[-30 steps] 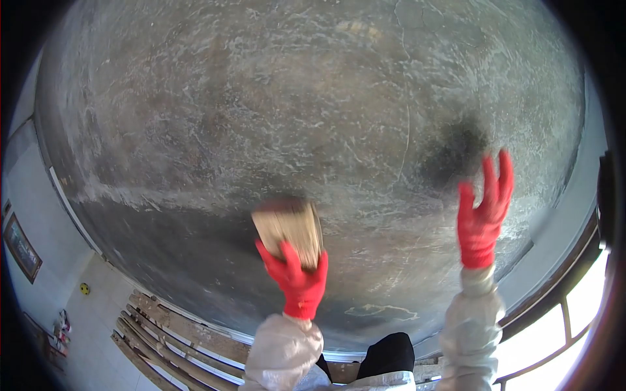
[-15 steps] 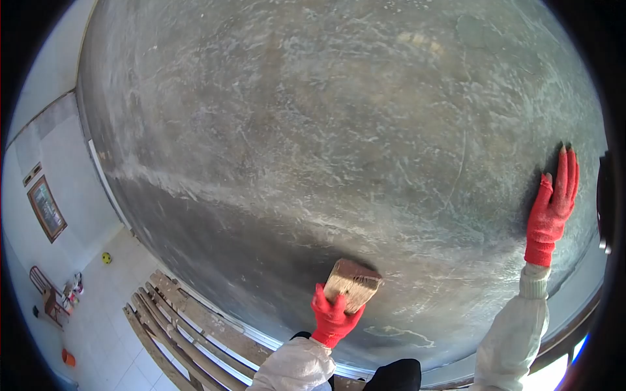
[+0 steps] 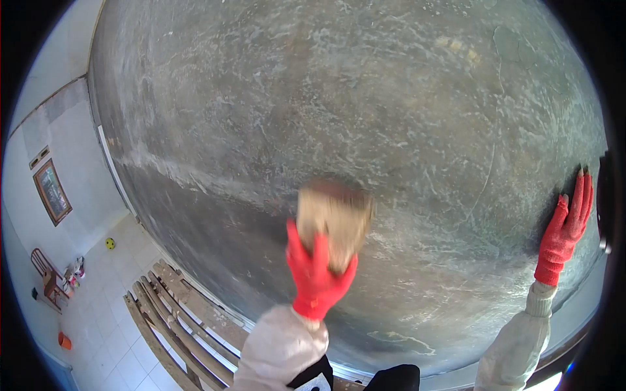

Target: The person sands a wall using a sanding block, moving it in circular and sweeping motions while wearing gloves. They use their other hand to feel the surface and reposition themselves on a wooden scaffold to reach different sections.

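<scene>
My left hand (image 3: 317,270), in a red glove, grips a worn wooden block (image 3: 336,221) against the grey plastered wall (image 3: 404,150). The block is blurred by motion, and its top edge looks reddish brown. On the far right, my right hand (image 3: 566,228), in a red glove with bare fingertips, lies flat on the same wall with its fingers stretched out. It holds nothing. Pale scratches and streaks cover the wall, and a darker band runs across its lower left part.
Wooden planks and poles (image 3: 179,332) lie at the lower left above a tiled floor (image 3: 107,326). Beyond them are a chair (image 3: 49,277), a yellow ball (image 3: 110,243), an orange bucket (image 3: 64,341) and a framed window (image 3: 52,192).
My left hand has moved up the wall with the wooden block. My right hand appears slightly lower and farther right, as the whole view has shifted a little.
</scene>
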Demonstrator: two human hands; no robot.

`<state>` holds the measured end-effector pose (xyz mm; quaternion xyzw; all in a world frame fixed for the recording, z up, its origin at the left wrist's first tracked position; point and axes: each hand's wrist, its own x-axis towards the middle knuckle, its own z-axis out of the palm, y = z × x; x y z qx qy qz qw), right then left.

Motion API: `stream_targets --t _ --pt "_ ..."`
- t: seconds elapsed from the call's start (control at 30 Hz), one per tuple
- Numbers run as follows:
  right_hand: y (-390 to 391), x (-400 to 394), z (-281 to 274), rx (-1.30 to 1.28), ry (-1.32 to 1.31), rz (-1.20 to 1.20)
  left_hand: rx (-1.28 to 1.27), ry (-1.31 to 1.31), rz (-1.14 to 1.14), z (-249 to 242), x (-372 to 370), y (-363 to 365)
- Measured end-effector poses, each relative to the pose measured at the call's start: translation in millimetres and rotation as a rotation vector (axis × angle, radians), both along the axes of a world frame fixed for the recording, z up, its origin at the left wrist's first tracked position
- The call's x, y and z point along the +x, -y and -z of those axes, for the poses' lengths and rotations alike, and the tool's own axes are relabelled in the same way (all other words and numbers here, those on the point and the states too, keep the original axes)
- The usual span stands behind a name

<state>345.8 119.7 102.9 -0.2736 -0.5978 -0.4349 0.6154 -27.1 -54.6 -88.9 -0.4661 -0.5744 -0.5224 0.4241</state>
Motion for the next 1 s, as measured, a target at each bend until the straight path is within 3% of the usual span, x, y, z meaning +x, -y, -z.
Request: stream_targets --t 0.1,0.2,0.4,0.5,0.6,0.7,0.77,0.87,1.0 --pt "-0.4 1.1 1.3 -0.002 0.016 -0.008 -0.12 0.055 0.035 139.0 12.6 -2.8" --pt "-2.7 0.9 -1.7 0.018 0.009 -0.026 -0.129 0.057 0.029 138.5 15.5 0.5" --pt "-2.7 1.2 0.0 0.001 0.006 -0.005 0.103 -0.009 -0.012 -99.4 -15.9 -1.5" --pt "-1.3 2.5 -0.8 -0.004 -0.005 0.005 0.135 0.088 -0.021 -118.3 -27.9 -4.6" --pt "-2.9 1.6 1.9 -0.003 -0.01 0.009 0.074 0.021 0.013 -40.8 -25.7 1.4" --pt "-2.4 1.2 2.5 -0.013 -0.032 -0.001 -0.024 0.07 -0.013 107.3 -15.0 4.1" --pt "-2.0 0.0 2.2 -0.008 -0.03 -0.031 -0.05 0.137 -0.006 173.8 -20.8 8.1" --pt "-5.0 5.0 2.8 -0.025 -0.02 -0.005 -0.041 0.12 0.05 120.0 -34.7 11.6" --pt "-6.3 7.0 3.1 -0.016 0.011 -0.004 0.02 0.07 -0.025 -48.9 -66.6 15.4"
